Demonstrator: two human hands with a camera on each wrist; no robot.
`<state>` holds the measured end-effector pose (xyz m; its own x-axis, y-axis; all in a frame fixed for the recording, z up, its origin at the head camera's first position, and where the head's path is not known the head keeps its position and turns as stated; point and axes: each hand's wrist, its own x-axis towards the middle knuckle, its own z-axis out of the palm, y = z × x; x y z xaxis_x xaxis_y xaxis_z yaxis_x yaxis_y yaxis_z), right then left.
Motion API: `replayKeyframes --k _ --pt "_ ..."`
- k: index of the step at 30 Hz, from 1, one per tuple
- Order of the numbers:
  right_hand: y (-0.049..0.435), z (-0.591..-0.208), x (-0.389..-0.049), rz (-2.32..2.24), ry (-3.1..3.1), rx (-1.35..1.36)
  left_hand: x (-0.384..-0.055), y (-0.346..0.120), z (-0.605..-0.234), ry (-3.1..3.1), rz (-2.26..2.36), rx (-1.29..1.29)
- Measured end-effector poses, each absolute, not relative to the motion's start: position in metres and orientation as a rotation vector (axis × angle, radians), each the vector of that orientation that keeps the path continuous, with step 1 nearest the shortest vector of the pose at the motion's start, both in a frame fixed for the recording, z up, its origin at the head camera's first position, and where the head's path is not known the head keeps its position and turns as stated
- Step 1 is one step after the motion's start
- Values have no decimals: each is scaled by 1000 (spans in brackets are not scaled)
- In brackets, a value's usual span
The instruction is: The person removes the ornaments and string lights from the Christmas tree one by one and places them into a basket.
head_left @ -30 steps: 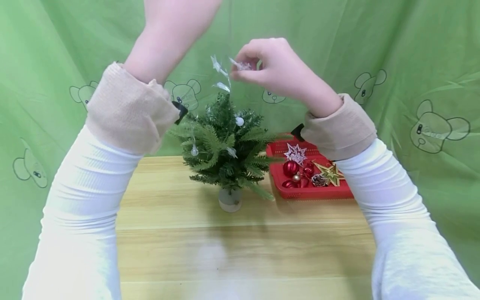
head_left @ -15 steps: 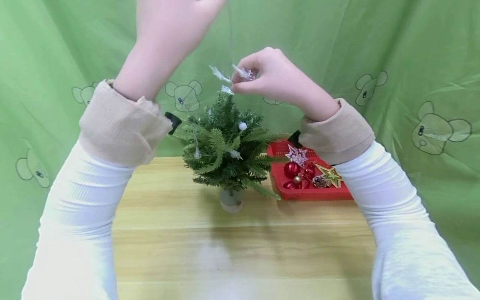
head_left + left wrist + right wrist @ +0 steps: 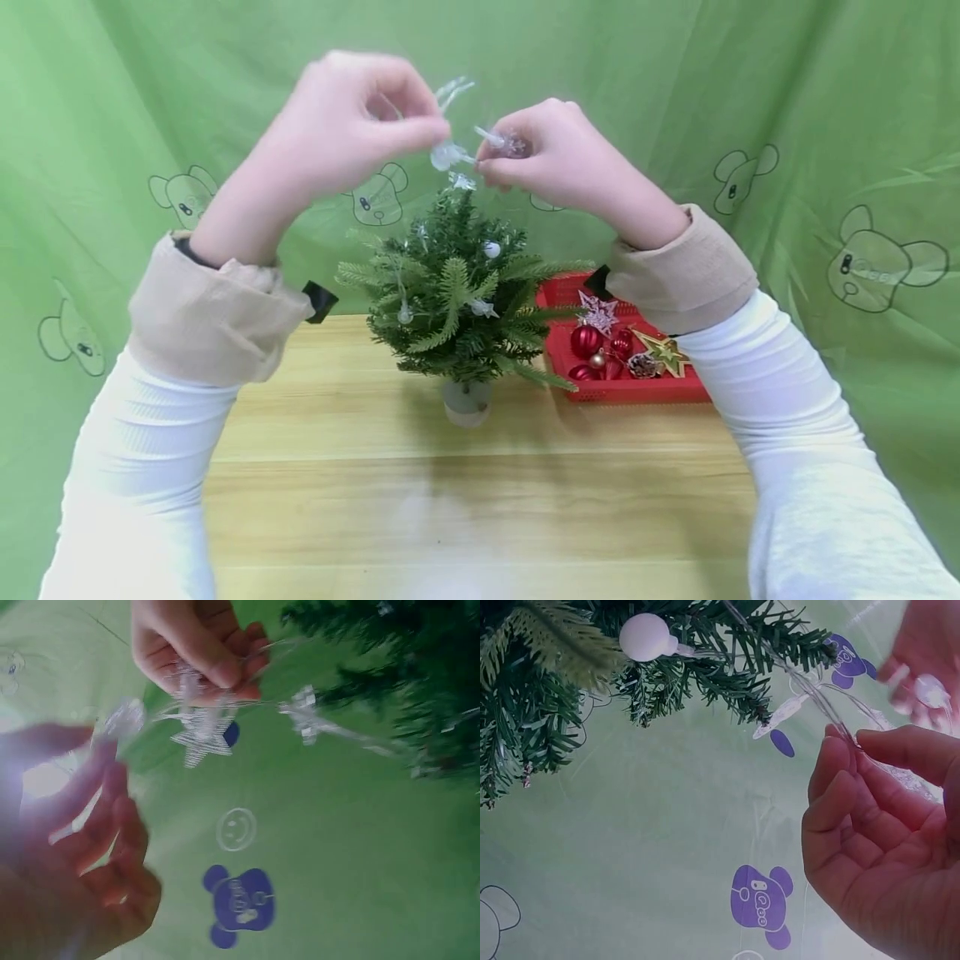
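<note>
A small green Christmas tree stands in a pale pot, strung with clear star and ball lights. Above its tip, my left hand pinches a clear light bulb of the string between thumb and finger. Just to the right, my right hand pinches the thin wires of the string lights. A clear star light hangs near the right hand in the left wrist view. Another star light sits at the tree's tip, and a white ball light hangs among the branches.
A red basket at the right of the tree holds red baubles, a gold star, a pine cone and a silver-pink star. Behind the wooden table hangs a green curtain with bear drawings.
My left hand has come down from the top edge of the head view to beside the right hand, bringing a light with it. The right hand has lowered slightly, still pinching the wires.
</note>
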<state>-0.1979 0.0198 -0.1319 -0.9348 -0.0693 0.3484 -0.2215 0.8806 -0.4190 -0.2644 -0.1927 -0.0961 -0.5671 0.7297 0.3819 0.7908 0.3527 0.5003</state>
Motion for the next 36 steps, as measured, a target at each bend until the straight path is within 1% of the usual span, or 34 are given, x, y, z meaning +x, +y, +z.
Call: replayKeyframes --k 3,5,7,11,16,23,30,36 --pt "22 -133 -197 649 -2719 220 -268 -194 -108 -2654 -894 -1516" --pt "23 -135 -196 649 -2713 228 -273 -189 -117 -2729 -816 -1535" --pt "25 -136 -195 652 -2709 232 -277 -182 -128 -2754 -773 -1518" --pt "27 -137 -193 676 -2708 234 -276 -168 -148 -2676 -846 -1471" --pt "29 -137 -189 793 -2725 200 -273 -159 -159 -2546 -911 -1433" --pt "28 -136 -187 960 -2707 222 -274 -161 -157 -2518 -990 -1371" --pt "28 -135 -185 830 -2744 176 -271 -165 -143 -2440 -844 -1289" --pt "29 -133 -180 786 -2762 157 -270 -177 -125 -2289 -853 -1186"
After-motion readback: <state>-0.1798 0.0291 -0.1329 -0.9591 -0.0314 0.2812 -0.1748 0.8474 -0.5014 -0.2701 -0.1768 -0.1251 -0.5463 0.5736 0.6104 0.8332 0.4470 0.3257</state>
